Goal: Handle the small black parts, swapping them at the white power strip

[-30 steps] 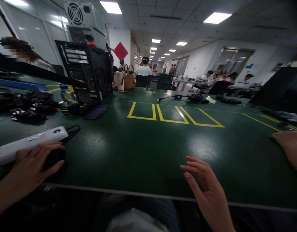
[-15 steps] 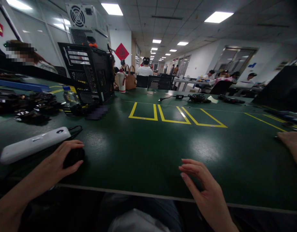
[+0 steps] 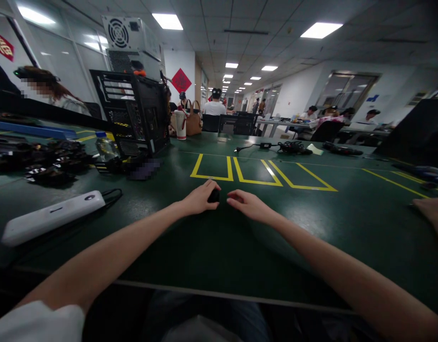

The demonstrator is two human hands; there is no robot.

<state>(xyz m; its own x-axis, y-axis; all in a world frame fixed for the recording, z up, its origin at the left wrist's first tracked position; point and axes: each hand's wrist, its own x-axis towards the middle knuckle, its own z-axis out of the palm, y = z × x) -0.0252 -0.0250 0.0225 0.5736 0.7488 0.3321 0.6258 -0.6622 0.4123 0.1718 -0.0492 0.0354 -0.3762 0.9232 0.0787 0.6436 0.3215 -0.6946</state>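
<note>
My left hand (image 3: 199, 198) is closed around a small black rounded object (image 3: 214, 196), low over the green table (image 3: 190, 247) or resting on it; I cannot tell which. The fingers hide much of the object, and its exact kind does not show. Just to the right, my right hand (image 3: 251, 205) holds nothing. Its fingers are bent and the thumb is a little apart, pointing at the black object across a narrow gap. Both hands are in the middle of the table, in front of the yellow tape outlines (image 3: 256, 183).
On the left lie a white power strip (image 3: 55, 216), a heap of black parts (image 3: 44, 159) and a bottle (image 3: 107, 149). Behind stands a black computer case (image 3: 133, 111). Cables (image 3: 293, 147) lie at the back. Another person's hand (image 3: 434, 213) is at the right edge.
My left hand has moved right and forward from beside the power strip, carrying the black object. My right hand has moved forward and left, close to it.
</note>
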